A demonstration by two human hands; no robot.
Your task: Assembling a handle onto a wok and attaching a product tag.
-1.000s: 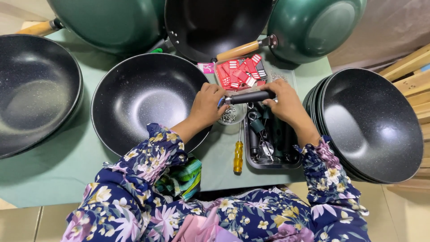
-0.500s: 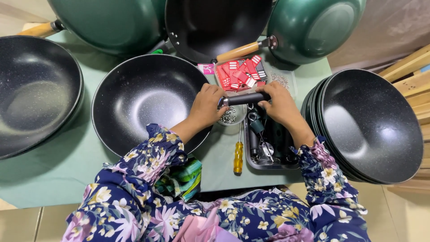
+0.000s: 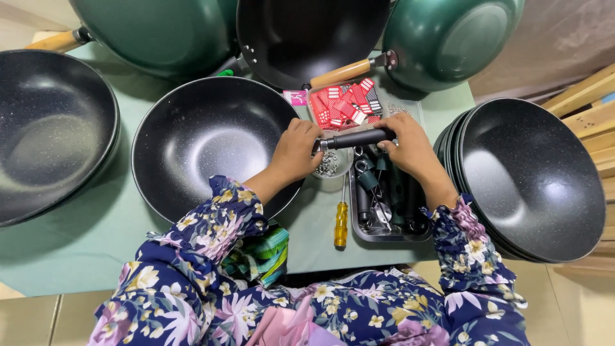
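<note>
Both hands: gripping one black handle (image 3: 355, 138) at frame centre.
Left hand (image 3: 296, 154): fingers curling around its metal end.
Right hand (image 3: 410, 146): pinching the other end, above a tray (image 3: 389, 236).

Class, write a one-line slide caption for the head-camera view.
Both hands, left hand and right hand, hold a black pan handle beside a black wok.

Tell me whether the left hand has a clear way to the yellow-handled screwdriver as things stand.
Probably yes. The screwdriver lies bare on the green table, just below the left hand, with nothing over it. But that hand and the right hand are holding the black handle.
</note>
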